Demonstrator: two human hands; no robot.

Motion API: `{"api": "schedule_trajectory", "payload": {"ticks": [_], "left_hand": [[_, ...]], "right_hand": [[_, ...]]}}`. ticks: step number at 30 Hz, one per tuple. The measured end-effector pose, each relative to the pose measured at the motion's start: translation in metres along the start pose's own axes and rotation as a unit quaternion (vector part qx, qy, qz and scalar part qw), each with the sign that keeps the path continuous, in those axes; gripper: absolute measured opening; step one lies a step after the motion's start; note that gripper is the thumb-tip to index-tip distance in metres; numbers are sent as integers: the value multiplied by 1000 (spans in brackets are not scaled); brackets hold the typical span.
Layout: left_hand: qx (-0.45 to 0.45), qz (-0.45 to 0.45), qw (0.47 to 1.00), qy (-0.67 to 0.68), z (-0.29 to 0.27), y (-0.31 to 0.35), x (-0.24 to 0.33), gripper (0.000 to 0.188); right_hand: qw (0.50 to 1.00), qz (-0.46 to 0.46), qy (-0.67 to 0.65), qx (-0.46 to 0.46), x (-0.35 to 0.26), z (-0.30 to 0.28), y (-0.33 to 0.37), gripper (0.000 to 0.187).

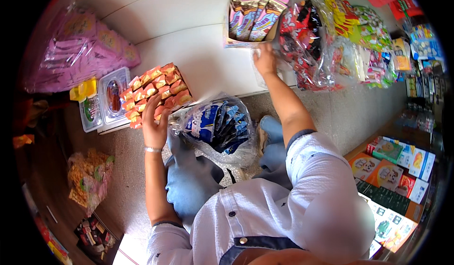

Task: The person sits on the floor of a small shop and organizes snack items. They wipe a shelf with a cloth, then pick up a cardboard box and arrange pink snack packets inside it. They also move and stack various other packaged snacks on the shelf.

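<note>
My left hand (pixel 155 125) rests at the near side of a box of small orange packets (pixel 158 83), its fingers stretched over them and the thumb apart. My right hand (pixel 266 60) reaches to the near edge of an open carton (pixel 236 43) of pink and brown packets. Its fingers are spread and slightly blurred, beside clear plastic wrap, and I see nothing gripped in it. Between my knees sits a clear plastic bag (pixel 243 144) of blue packets (pixel 208 123). A large clear bag of red and black packets (pixel 300 43) lies right of the carton.
At the left are a big bag of pink packets (pixel 80 52) and clear plastic trays (pixel 115 97). The white shelf's front edge runs before me. Yellow and green snack bags (pixel 357 21) line the far right. Stacked boxes (pixel 385 175) stand near right; a snack bag (pixel 90 175) is at lower left.
</note>
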State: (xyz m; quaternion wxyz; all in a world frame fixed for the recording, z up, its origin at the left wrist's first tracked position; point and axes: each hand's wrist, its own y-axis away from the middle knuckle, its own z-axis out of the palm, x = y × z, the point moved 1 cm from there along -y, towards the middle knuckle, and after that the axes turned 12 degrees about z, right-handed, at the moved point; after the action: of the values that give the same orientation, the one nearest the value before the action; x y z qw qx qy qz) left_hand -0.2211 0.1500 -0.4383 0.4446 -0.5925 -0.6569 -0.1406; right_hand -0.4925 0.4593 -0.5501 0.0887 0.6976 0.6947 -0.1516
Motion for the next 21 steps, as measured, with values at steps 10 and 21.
{"api": "schedule_trajectory", "payload": {"ticks": [10, 21], "left_hand": [[-32, -67, 997, 13, -5, 44, 17, 31], [-77, -17, 996, 30, -4, 22, 50, 31]], "right_hand": [[933, 16, 194, -303, 133, -5, 56, 38], [836, 177, -495, -157, 162, -293, 95, 48]]}}
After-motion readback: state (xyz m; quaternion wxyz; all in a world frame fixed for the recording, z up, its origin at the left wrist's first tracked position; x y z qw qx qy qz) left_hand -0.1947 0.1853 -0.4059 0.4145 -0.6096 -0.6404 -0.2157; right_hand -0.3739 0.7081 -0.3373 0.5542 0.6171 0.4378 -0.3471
